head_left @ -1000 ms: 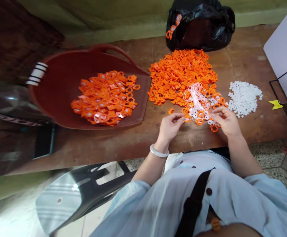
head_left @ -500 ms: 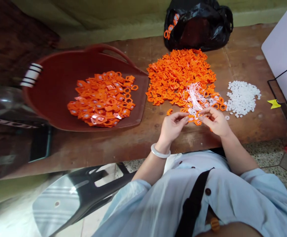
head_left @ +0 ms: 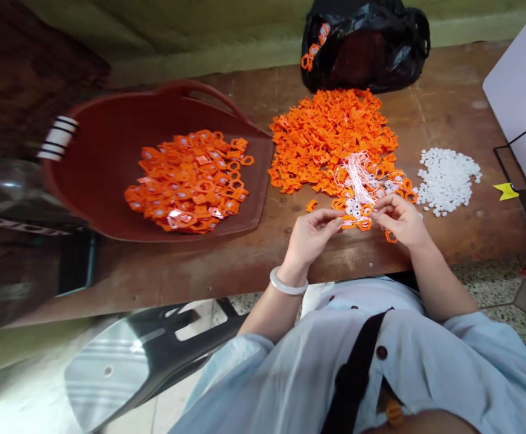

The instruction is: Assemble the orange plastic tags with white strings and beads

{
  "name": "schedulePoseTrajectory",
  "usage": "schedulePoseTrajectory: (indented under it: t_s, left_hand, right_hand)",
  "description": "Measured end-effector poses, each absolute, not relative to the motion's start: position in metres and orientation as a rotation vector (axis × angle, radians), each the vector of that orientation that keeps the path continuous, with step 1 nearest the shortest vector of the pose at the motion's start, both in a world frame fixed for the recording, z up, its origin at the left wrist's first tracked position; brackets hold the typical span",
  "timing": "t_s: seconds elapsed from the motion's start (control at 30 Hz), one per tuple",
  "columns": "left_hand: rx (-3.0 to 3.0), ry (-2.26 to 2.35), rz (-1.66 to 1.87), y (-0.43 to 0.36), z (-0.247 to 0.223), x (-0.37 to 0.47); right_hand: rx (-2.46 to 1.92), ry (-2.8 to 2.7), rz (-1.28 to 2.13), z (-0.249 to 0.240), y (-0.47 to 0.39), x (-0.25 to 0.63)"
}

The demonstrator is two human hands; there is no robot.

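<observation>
My left hand (head_left: 310,238), a white bangle (head_left: 289,282) on its wrist, is closed in a pinch at the near edge of the orange plastic pieces. What its fingertips hold is too small to make out. My right hand (head_left: 403,222) is pinched a short way to the right, its fingertips also hiding what they hold. Between the hands lie orange hexagonal rings (head_left: 364,224) and small white discs (head_left: 356,209). Just beyond them a bundle of white string (head_left: 358,175) rests on the big heap of orange pieces (head_left: 330,132).
A brown-red basket (head_left: 95,144) at the left holds a pile of orange pieces with white centres (head_left: 195,187). Small white pieces (head_left: 448,181) are heaped at the right. Behind stands a black plastic bag (head_left: 380,54). A phone (head_left: 76,262) lies at the left edge; a grey chair (head_left: 109,367) stands below.
My hands have moved slightly apart, the left one leftward and the right one rightward. More of the white discs and orange rings between them now shows.
</observation>
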State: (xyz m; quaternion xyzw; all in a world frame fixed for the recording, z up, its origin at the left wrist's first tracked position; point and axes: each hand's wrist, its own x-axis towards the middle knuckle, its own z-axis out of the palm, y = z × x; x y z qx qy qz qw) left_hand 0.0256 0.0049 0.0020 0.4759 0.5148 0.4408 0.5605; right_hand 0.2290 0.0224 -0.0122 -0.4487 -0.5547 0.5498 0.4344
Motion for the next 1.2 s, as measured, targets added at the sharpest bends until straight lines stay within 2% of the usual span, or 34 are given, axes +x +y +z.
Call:
schedulePoseTrajectory:
  t_s: [0.6, 1.2]
  left_hand:
    - [1.146, 1.172, 0.923, 0.001, 0.009, 0.033]
    - [0.946, 1.151, 0.954, 0.004, -0.002, 0.033]
  right_hand:
    - [-1.027, -1.464, 1.563, -0.011, 0.022, 0.22]
    - [-0.926, -1.17, 1.854, -0.027, 0.026, 0.209]
